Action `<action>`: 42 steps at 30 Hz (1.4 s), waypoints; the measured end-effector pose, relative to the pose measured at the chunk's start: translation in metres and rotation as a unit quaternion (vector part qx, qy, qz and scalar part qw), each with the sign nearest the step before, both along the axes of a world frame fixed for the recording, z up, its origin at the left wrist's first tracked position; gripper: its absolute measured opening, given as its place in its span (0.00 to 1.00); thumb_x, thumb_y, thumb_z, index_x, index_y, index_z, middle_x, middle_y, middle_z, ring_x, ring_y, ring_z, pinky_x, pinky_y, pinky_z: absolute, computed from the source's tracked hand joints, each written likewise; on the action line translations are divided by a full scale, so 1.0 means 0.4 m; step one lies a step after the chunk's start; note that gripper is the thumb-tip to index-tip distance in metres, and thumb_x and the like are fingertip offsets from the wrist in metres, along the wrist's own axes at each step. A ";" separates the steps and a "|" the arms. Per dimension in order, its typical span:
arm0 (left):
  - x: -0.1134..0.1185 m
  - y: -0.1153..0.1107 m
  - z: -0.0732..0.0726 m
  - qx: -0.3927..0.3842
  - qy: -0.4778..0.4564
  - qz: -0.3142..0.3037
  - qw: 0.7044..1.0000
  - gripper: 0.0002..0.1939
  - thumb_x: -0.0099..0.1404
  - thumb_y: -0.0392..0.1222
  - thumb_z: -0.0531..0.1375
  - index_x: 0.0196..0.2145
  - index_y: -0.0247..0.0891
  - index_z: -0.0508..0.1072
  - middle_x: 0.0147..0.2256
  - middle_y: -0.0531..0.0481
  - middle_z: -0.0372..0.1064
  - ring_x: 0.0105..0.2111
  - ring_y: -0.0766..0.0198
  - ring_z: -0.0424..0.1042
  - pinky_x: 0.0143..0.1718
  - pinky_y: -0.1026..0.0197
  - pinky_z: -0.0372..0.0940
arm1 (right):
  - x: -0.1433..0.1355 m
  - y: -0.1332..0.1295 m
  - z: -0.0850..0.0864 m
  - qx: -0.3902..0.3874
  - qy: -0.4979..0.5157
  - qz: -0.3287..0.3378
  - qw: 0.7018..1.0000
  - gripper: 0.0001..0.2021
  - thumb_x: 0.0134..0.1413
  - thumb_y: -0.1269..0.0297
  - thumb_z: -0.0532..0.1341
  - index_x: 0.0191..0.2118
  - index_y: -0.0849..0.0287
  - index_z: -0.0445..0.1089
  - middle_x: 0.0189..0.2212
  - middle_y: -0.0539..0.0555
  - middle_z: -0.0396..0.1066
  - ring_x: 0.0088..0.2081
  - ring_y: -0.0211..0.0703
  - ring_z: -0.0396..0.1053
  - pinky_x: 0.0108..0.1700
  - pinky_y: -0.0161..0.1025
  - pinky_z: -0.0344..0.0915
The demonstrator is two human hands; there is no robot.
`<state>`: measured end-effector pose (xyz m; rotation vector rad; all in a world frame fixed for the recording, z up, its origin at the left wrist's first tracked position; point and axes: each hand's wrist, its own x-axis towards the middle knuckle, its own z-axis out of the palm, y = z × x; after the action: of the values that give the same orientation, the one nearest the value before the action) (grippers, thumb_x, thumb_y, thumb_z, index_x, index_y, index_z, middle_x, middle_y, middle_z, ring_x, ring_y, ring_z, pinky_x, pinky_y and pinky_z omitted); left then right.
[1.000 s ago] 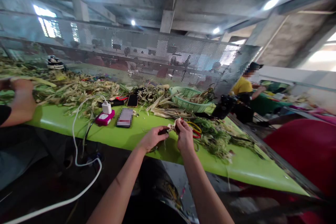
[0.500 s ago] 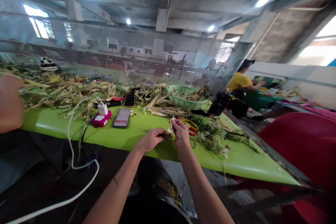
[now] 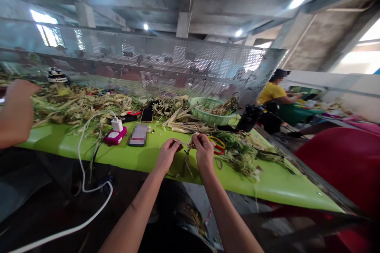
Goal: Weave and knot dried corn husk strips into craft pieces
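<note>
Over the green tabletop's near edge, my right hand [image 3: 204, 151] pinches a small bundle of pale dried plant strips [image 3: 187, 163], whose loose ends hang down between my hands. My left hand [image 3: 166, 155] faces it with thumb and fingers pressed together. A thin pale strand seems to stretch from its fingertips to the bundle. Just past my right hand lie red and yellow loops [image 3: 219, 144] that look like tool handles, partly covered by the hand. Green and dried plant strands [image 3: 240, 156] spread out to the right of them.
Left of my hands are a phone [image 3: 138, 135], a second phone [image 3: 147, 114] and a magenta box [image 3: 115, 136] with a white plug and cable. A green basket [image 3: 208, 116] and heaped dried leaves [image 3: 80, 104] sit behind. Another person's arm [image 3: 18, 114] reaches in at left.
My left hand has drawn a little left and up, away from the right. The dried strips now hang down between my hands, where a pale clump was before.
</note>
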<state>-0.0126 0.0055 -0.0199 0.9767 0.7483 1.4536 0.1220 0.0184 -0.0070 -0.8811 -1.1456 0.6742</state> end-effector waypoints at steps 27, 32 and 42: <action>0.000 0.000 -0.001 0.028 0.095 -0.031 0.995 0.19 0.53 0.52 0.66 0.35 0.34 0.76 0.31 0.48 0.74 0.32 0.62 0.69 0.37 0.62 0.60 | -0.014 -0.018 0.002 -0.028 -0.031 0.074 0.996 0.11 0.47 0.56 0.66 0.29 0.59 0.72 0.24 0.49 0.68 0.27 0.38 0.64 0.31 0.34 0.63; 0.001 0.003 -0.004 0.033 0.084 -0.045 0.995 0.16 0.51 0.48 0.67 0.35 0.35 0.76 0.32 0.49 0.73 0.33 0.63 0.69 0.38 0.62 0.61 | -0.015 -0.018 0.004 -0.027 -0.047 0.079 0.995 0.09 0.46 0.59 0.66 0.29 0.59 0.73 0.25 0.49 0.69 0.28 0.38 0.64 0.32 0.35 0.62; -0.002 0.023 -0.011 -0.014 -0.056 0.030 0.998 0.17 0.46 0.45 0.69 0.32 0.36 0.71 0.27 0.55 0.70 0.29 0.67 0.67 0.36 0.63 0.61 | -0.019 -0.013 0.002 -0.058 -0.067 0.105 0.991 0.14 0.47 0.55 0.66 0.36 0.58 0.70 0.27 0.50 0.69 0.29 0.39 0.65 0.31 0.35 0.63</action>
<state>-0.0133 0.0149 -0.0242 0.8502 0.7192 1.5334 0.1142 0.0133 -0.0062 -0.9223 -1.3427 0.8717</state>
